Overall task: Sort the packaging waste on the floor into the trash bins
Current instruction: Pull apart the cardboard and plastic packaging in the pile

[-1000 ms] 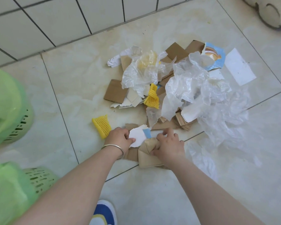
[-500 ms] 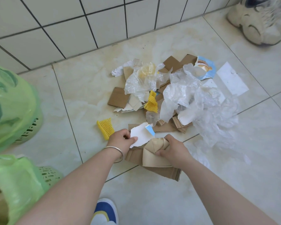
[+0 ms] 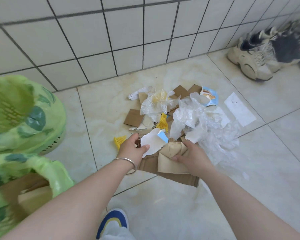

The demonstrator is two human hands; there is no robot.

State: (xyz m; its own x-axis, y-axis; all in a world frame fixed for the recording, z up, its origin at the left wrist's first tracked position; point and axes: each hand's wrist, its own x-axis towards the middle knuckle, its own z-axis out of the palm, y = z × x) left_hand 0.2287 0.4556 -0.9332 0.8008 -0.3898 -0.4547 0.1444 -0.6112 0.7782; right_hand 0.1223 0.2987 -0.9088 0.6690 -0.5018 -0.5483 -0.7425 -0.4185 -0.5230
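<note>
A heap of packaging waste [image 3: 184, 111] lies on the tiled floor: brown cardboard scraps, clear plastic film, white paper and yellow foam netting [image 3: 162, 121]. My left hand [image 3: 132, 148] pinches a torn white card with a blue corner [image 3: 152, 140]. My right hand [image 3: 191, 155] grips crumpled tan paper [image 3: 170, 157] stacked on a brown cardboard sheet [image 3: 178, 175], lifted off the floor. Two bins with green liners stand at the left, the far bin [image 3: 24, 115] and the near bin [image 3: 24, 186], which holds cardboard.
A white-tiled wall [image 3: 111, 32] runs behind the heap. A pair of worn sneakers [image 3: 267, 54] sits at the far right by the wall. My blue and white shoe [image 3: 113, 224] is at the bottom. Another yellow foam piece [image 3: 119, 141] lies left of my left hand.
Both hands have gathered the white card, tan paper and cardboard sheet and raised them off the floor toward me. The view has tilted up, showing more wall and the sneakers.
</note>
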